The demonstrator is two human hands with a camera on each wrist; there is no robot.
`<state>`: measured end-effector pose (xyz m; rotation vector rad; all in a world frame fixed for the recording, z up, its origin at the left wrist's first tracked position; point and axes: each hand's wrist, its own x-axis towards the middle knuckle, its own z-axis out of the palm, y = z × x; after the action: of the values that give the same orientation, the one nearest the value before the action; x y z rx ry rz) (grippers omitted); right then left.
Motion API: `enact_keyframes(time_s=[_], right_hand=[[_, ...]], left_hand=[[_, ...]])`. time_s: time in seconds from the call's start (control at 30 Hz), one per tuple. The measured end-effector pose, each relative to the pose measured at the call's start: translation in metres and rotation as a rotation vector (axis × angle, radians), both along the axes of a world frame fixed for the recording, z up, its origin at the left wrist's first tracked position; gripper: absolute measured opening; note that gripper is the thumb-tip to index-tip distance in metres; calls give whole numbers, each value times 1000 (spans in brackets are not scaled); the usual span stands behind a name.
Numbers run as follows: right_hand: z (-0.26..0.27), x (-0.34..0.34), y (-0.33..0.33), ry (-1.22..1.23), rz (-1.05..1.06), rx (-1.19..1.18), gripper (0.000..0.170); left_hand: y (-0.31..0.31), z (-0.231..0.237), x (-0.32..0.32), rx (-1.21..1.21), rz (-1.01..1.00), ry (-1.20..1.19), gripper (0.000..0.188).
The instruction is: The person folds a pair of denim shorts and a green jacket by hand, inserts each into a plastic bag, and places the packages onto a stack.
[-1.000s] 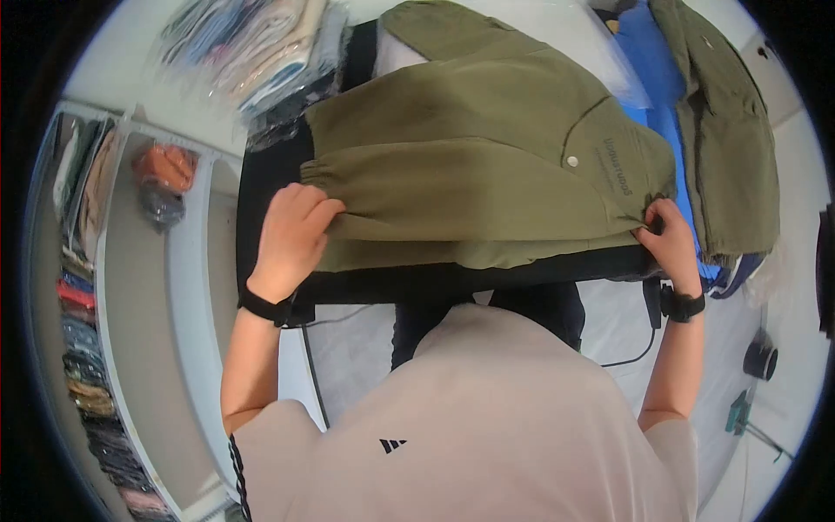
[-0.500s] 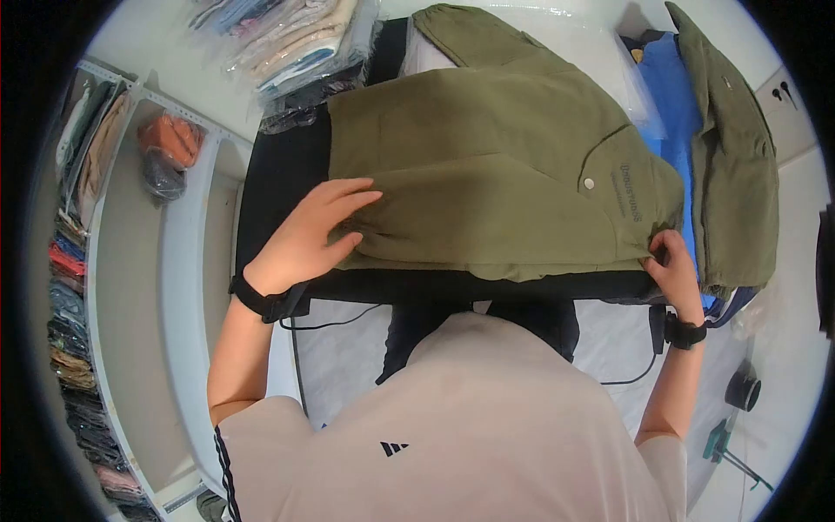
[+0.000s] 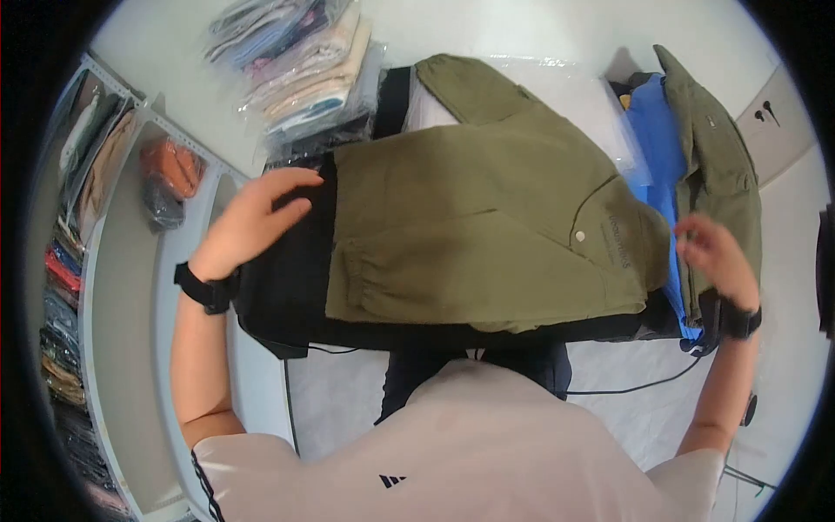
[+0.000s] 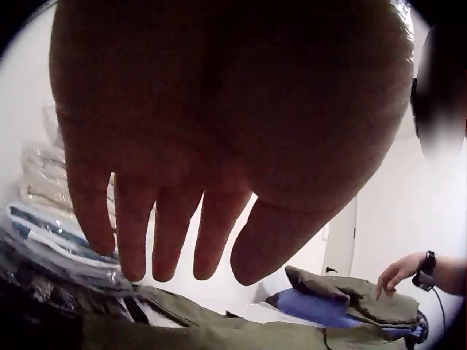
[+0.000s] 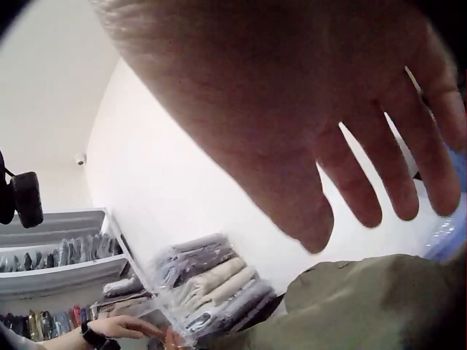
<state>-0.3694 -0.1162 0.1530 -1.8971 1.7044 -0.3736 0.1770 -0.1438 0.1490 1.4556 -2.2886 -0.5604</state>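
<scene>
An olive jacket [image 3: 435,217] lies on the black tabletop [image 3: 278,300], its elastic cuff [image 3: 355,283] at the lower left. Dark print and a pale snap [image 3: 580,237] show near its right end. My left hand [image 3: 252,217] hovers left of the jacket, over bare black tabletop, with fingers extended and holding nothing. On the other side, my right hand [image 3: 718,257] is raised beside the jacket's right end, overlapping a second olive garment [image 3: 722,165] in the head view. Its fingers [image 5: 354,186] are spread and loose in the right wrist view, with nothing between them.
Plastic-wrapped folded clothes [image 3: 304,78] are stacked at the back left. Blue fabric [image 3: 654,130] lies under the second olive garment at the right. A shelf unit [image 3: 122,287] with bagged clothes stands on the left, and clear plastic [image 3: 565,104] lies behind the jacket.
Both hands have let go of the jacket: the left first, moving off leftward, then the right, moving off to the right. The jacket's lower edge now lies flatter, with the cuff uncovered.
</scene>
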Motion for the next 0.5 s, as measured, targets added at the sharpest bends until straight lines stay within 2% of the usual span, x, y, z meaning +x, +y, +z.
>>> enact_keyframes(time_s=[0.03, 0.1, 0.13, 0.17, 0.2, 0.23, 0.27, 0.3, 0.4, 0.47, 0.5], right_hand=[[4, 2, -19, -14, 56, -134, 20], [30, 27, -58, 134, 71, -182, 21], [28, 30, -86, 164, 154, -263, 24], [31, 44, -109, 221, 108, -216, 30], [13, 42, -145, 259, 188, -356, 35], [10, 56, -172, 248, 154, -195, 36], [-7, 65, -202, 195, 116, -132, 36], [-15, 80, -221, 168, 104, -46, 38], [-59, 113, -290, 344, 80, 60, 49], [-106, 123, -336, 475, 97, -91, 54], [-114, 131, -339, 373, 22, -110, 57]], left_hand=[[-12, 5, 1, -19, -12, 3, 30], [-38, 14, 1, 20, 29, -83, 29], [-53, 13, 1, -7, 16, -81, 29], [-70, 2, 1, -7, 13, -139, 30], [-87, -10, 2, -6, 11, -202, 31], [-105, -28, 5, -71, -36, -231, 30], [-121, -43, 7, -141, -80, -259, 30], [-129, -48, 2, -104, -77, -290, 31], [-142, -73, -13, -114, -60, -245, 27], [-146, -85, -19, -223, -32, -240, 27], [-149, -89, -22, -220, 7, -297, 28]])
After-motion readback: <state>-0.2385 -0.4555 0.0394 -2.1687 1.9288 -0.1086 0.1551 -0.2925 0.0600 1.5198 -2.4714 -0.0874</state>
